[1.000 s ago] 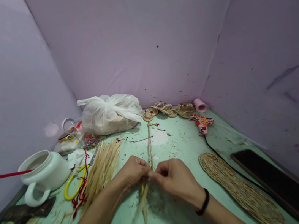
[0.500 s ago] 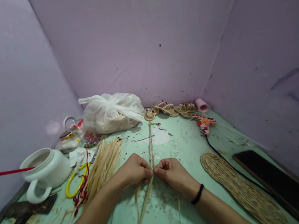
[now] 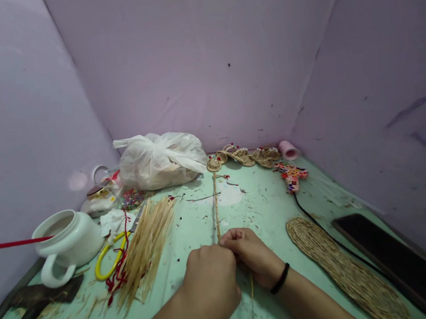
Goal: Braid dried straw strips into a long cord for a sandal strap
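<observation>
A thin braided straw cord [image 3: 215, 203] runs from the middle of the green table [image 3: 253, 202] away towards the back wall. Both my hands are closed at its near end. My left hand [image 3: 212, 280] is fisted, with its back to the camera, and covers the loose straw strands. My right hand [image 3: 250, 254], with a black band at the wrist, pinches the cord's end right beside it. One loose straw strand [image 3: 252, 293] pokes out below my hands.
A bundle of straw stalks [image 3: 146, 245] lies left of my hands, with yellow scissors [image 3: 106, 255], red thread and a white pot [image 3: 69, 242] beyond. A woven straw sole [image 3: 338, 264], a black cable and a dark phone [image 3: 395, 259] lie right. A white plastic bag [image 3: 161, 160] and small straw sandals [image 3: 243, 157] sit at the back.
My left hand has moved right and nearer, now covering the loose strands that trailed below my hands. My right hand stays at the cord's end.
</observation>
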`<state>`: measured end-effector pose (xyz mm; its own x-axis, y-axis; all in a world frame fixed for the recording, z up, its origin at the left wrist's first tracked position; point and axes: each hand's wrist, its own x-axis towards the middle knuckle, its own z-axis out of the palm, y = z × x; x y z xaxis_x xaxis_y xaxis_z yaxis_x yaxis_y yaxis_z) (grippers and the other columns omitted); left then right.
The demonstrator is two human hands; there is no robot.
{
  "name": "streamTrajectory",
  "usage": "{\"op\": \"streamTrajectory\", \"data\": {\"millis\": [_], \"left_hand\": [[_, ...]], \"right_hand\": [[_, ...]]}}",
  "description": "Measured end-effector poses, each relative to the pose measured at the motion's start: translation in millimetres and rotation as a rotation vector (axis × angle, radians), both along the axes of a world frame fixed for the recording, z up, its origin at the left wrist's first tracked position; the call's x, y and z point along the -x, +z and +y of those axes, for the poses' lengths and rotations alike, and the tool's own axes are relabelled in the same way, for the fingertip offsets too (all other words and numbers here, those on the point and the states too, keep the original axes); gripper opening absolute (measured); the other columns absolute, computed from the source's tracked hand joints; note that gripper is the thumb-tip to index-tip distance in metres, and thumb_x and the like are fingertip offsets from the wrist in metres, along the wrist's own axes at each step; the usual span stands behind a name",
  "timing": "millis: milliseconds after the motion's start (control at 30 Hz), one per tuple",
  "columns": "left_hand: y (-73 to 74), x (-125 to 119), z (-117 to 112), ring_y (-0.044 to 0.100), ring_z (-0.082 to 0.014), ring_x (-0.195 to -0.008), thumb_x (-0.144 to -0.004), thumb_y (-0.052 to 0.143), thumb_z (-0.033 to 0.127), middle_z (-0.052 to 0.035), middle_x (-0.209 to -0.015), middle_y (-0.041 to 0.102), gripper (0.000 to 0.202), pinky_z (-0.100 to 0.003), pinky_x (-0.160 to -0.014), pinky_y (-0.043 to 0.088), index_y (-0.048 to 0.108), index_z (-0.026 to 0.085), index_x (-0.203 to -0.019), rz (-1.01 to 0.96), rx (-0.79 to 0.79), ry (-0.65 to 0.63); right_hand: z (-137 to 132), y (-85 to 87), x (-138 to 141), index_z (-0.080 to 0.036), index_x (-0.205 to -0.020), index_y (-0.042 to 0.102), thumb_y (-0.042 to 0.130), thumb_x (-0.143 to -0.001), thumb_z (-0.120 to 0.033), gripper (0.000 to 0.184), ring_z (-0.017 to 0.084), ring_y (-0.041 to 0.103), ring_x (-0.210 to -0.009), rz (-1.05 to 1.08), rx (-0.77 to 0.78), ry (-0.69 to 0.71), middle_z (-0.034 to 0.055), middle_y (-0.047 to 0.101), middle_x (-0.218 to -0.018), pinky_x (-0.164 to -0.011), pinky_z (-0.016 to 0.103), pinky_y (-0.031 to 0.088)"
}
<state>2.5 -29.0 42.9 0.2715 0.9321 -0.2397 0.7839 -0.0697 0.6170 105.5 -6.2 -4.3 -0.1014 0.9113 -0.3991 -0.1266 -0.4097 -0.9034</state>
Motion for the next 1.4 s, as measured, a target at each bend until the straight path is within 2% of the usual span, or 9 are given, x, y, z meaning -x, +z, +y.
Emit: {"op": "streamTrajectory", "data": {"millis": [133,267,333,467,633,767,900,1100,1400], "left_hand": [[4.2,16,27,0.051,-0.0131,-0.054,-0.068,0.046,0.024,-0.0058,-0.059,0.057,0.019,-0.024,-0.051,0.034,0.061,0.014,-0.061,-0.021,-0.05,0.121],[-10.6,26,47,0.041,-0.0063,-0.036,-0.062,0.047,0.021,-0.0021,-0.053,0.055,0.017,-0.019,-0.037,0.027,0.06,0.01,-0.065,-0.433,0.519,0.171],[-19.6,28,50,0.043,-0.0054,-0.037,-0.058,0.052,0.021,-0.0031,-0.054,0.056,0.015,-0.018,-0.036,0.029,0.06,0.008,-0.062,-0.577,0.65,0.154],[-27.4,25,47,0.041,-0.007,-0.032,-0.053,0.053,0.017,0.0006,-0.04,0.048,0.009,-0.018,-0.031,0.027,0.057,0.009,-0.053,-0.563,0.59,0.23],[-25.9,17,44,0.026,-0.0049,-0.024,-0.052,0.048,0.012,0.0051,-0.029,0.036,0.011,-0.018,-0.027,0.013,0.046,0.014,-0.041,-0.392,0.441,0.236],[-27.1,12,41,0.02,-0.0041,-0.022,-0.052,0.046,0.01,0.0071,-0.024,0.026,0.016,-0.019,-0.028,0.011,0.042,0.015,-0.038,-0.394,0.364,0.232],[-29.5,12,39,0.024,-0.0056,-0.023,-0.052,0.046,0.013,0.0047,-0.026,0.031,0.015,-0.02,-0.028,0.013,0.043,0.015,-0.038,-0.406,0.38,0.296],[-29.5,20,40,0.028,-0.005,-0.025,-0.051,0.048,0.017,0.0036,-0.031,0.039,0.01,-0.018,-0.027,0.014,0.048,0.014,-0.042,-0.572,0.404,0.246],[-31.1,27,42,0.025,-0.0025,-0.025,-0.049,0.053,0.017,0.005,-0.033,0.041,0.006,-0.018,-0.03,0.01,0.055,0.011,-0.05,-0.667,0.479,0.249]], "right_hand": [[2,-1.8,-5,-0.013,-0.05,0.051,0.057,-0.054,-0.02,0.01,0.004,0.029,-0.036,0.017,-0.011,0.085,-0.0055,0.04,-0.039,-0.04,0.021,0.016],[4,0.0,-9,-0.013,-0.051,0.052,0.06,-0.055,-0.024,0.014,0.004,0.032,-0.037,0.07,-0.038,0.158,-0.0046,0.043,-0.039,-0.041,0.021,0.018],[5,0.2,-10,-0.014,-0.051,0.051,0.059,-0.053,-0.022,0.011,0.006,0.038,-0.04,0.097,-0.052,0.179,-0.0031,0.047,-0.042,-0.043,0.02,0.023],[8,-4.3,-11,-0.014,-0.054,0.051,0.055,-0.052,-0.017,0.005,0.007,0.04,-0.043,-0.023,-0.106,0.2,-0.0011,0.053,-0.048,-0.045,0.02,0.026],[8,-6.0,-15,-0.015,-0.054,0.053,0.05,-0.056,-0.014,0.004,0.009,0.043,-0.048,-0.489,-0.315,0.224,0.0012,0.055,-0.051,-0.046,0.021,0.029],[-1,8.6,-16,-0.015,-0.054,0.059,0.05,-0.061,-0.019,0.012,0.011,0.048,-0.051,-0.837,-0.371,0.2,0.0033,0.059,-0.053,-0.047,0.022,0.028],[-13,23.8,-9,-0.016,-0.053,0.062,0.051,-0.06,-0.019,0.014,0.011,0.047,-0.048,-0.945,-0.377,0.245,0.0037,0.059,-0.05,-0.046,0.022,0.026],[-20,24.8,-2,-0.017,-0.054,0.064,0.049,-0.063,-0.016,0.017,0.01,0.046,-0.047,-0.937,-0.525,0.274,0.0031,0.06,-0.052,-0.047,0.022,0.026],[8,-0.6,-14,-0.013,-0.06,0.056,0.048,-0.066,-0.024,0.014,0.008,0.04,-0.046,-0.344,-0.239,0.134,0.0008,0.052,-0.052,-0.044,0.02,0.029]]}}
